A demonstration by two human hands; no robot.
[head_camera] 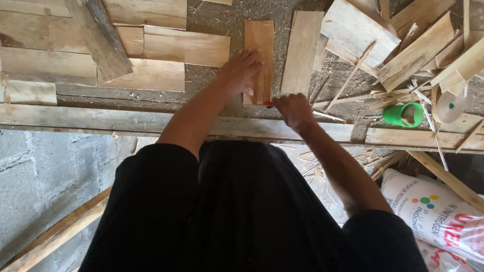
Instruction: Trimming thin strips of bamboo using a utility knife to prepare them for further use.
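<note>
A: Where does the narrow wooden slat [260, 55] lie?

B: Flat on the gritty bench [212, 83], its long side running away from the person. The left hand [242, 73] lies open across its near end, fingers spread, pinning it down.

A: And the other hand?

B: The right hand [293, 110] is closed around a small red-tipped tool [268, 104], perhaps a pencil or marker, whose tip meets the slat's near right corner.

A: What lies around it?

B: A second, paler slat [301, 53] just beside it to the right, wider boards [166, 60] to the left, a heap of offcuts [413, 45] further right, then a green cup [403, 115] and a roll of tape [451, 107]. A wooden rail [126, 121] edges the bench in front.

A: What could go wrong?

B: Likely the slat skids on the sawdust if the flat hand eases off, so the tip wanders. The left fingers sit close to the tip and could be caught. Splinters off the rough edge are a fair risk too.
</note>
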